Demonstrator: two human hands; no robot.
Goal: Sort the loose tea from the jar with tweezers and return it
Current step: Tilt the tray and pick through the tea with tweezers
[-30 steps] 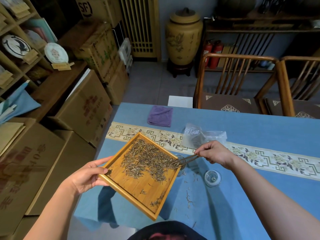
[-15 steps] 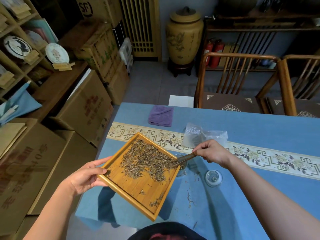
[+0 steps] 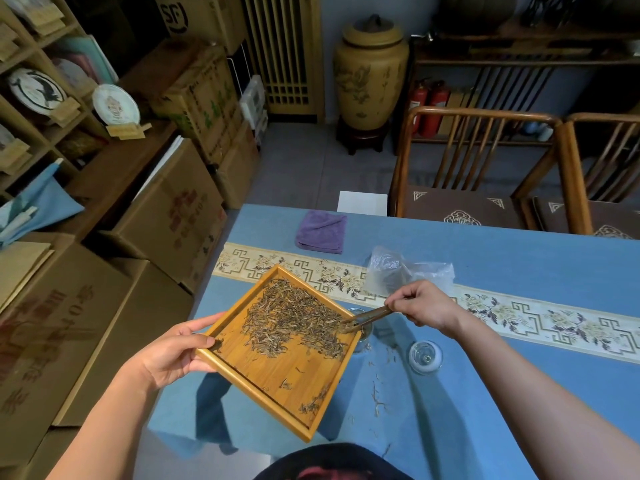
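The left hand (image 3: 169, 355) grips the near-left corner of the tray (image 3: 273, 372), thumb curled over the rim and fingers underneath, holding it tilted above the left edge of the tabletop (image 3: 485, 393). The right hand (image 3: 424, 308) pinches the tweezers (image 3: 367, 316) at their back end; that grip is closed round the tool, and the tips reach down-left to the tray's right rim, into the edge of the tea (image 3: 291, 318). Whether the tips have hold of any leaf is hard to tell, as they blur into the heap.

The tea lies mostly in the tray's far half, a loose spread from the top corner to the right rim, so it sits between the two hands and touches the tweezer tips. A small clump (image 3: 313, 403) rests apart near the tray's lower-right rim, with a few single leaves on the bare wood between.

The jar (image 3: 363, 332) stands on the tabletop just beside the tray's right rim, directly under the tweezers and partly hidden by the tray; its contents cannot be made out. Its lid (image 3: 425, 356) lies to the right, near but apart. Stray leaves (image 3: 377, 398) are scattered on the cloth near the jar and lid. Beyond the right hand lies a crumpled bag (image 3: 405, 271) on the patterned runner (image 3: 554, 320), with something dark showing inside. A folded purple cloth (image 3: 321, 232) lies near the far-left corner.
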